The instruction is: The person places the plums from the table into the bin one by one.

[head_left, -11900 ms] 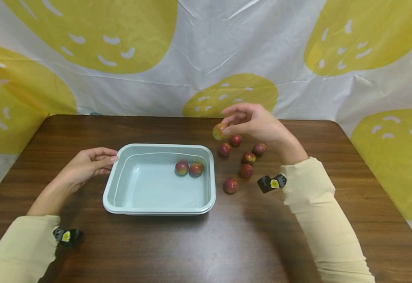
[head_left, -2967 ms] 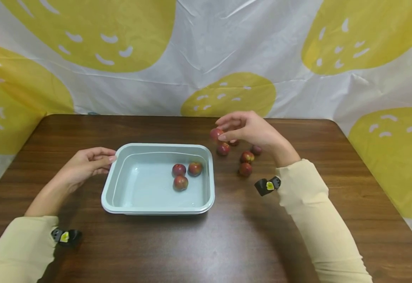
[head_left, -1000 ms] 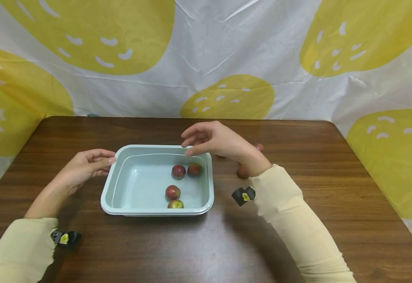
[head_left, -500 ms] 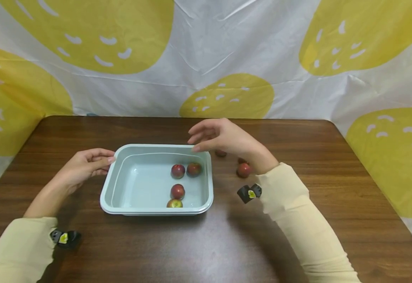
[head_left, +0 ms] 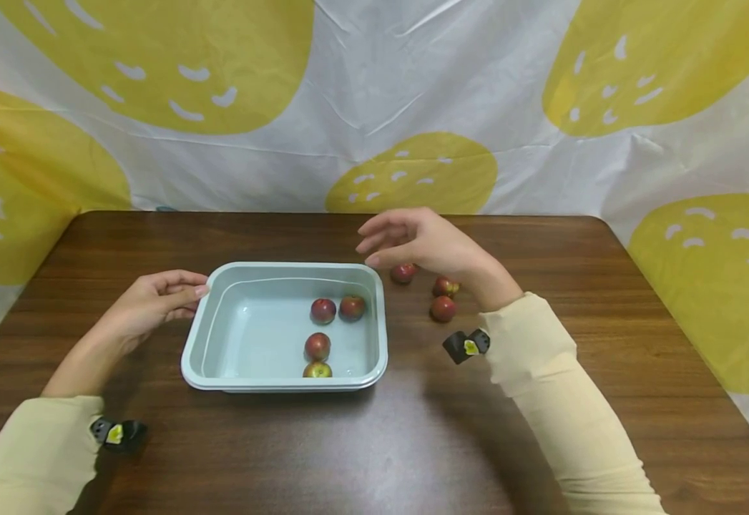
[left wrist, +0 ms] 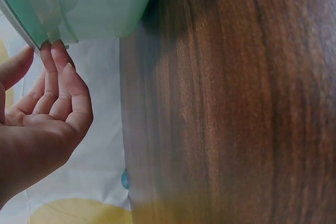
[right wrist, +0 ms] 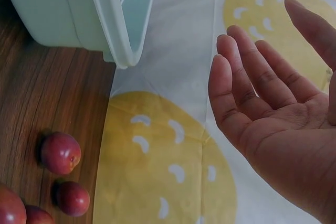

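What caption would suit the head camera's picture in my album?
Left hand pinching the edge of a tub with four fruits inside, empty right hand near more fruits on the table.

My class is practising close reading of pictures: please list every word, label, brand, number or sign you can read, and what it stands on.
No readable text on the tub, fruit, table or cloth.
Yellow marks on the black wrist devices: too small to read.
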Demonstrator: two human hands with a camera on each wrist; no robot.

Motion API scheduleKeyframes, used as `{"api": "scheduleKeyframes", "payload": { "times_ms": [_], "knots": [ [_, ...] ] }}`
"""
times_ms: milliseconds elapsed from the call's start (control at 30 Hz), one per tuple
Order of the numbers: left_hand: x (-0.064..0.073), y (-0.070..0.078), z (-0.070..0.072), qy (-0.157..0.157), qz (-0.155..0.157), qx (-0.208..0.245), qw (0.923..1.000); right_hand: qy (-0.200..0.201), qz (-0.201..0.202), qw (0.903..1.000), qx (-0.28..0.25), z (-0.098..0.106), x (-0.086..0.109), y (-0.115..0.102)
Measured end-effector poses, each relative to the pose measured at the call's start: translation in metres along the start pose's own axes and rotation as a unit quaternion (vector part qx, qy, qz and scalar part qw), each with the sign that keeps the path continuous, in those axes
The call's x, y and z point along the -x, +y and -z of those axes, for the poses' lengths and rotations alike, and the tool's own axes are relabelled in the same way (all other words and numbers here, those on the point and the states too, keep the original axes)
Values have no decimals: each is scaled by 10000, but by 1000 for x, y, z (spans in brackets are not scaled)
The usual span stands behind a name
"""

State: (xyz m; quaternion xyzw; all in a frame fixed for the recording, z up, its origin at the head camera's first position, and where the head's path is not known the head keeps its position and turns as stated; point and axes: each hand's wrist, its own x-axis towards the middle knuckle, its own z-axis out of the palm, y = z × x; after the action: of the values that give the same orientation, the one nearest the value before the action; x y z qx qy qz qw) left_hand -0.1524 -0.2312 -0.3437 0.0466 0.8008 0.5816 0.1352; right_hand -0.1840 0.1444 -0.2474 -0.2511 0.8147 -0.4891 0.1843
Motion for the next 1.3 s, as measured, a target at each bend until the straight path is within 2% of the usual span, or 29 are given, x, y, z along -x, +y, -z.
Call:
{"api": "scheduleKeyframes", "payload": {
  "times_ms": [433,700,1300],
  "knots": [
    [0,0,0,24,42,-70,10000,297,-48,9995,2,16,12,8],
    [0,0,0,24,46,-88,9999,425,-19,9989,217,31,23,17],
    [-1,-1,0,15,45,-41,10000,892,-460,9949,94,67,50,61]
  ]
}}
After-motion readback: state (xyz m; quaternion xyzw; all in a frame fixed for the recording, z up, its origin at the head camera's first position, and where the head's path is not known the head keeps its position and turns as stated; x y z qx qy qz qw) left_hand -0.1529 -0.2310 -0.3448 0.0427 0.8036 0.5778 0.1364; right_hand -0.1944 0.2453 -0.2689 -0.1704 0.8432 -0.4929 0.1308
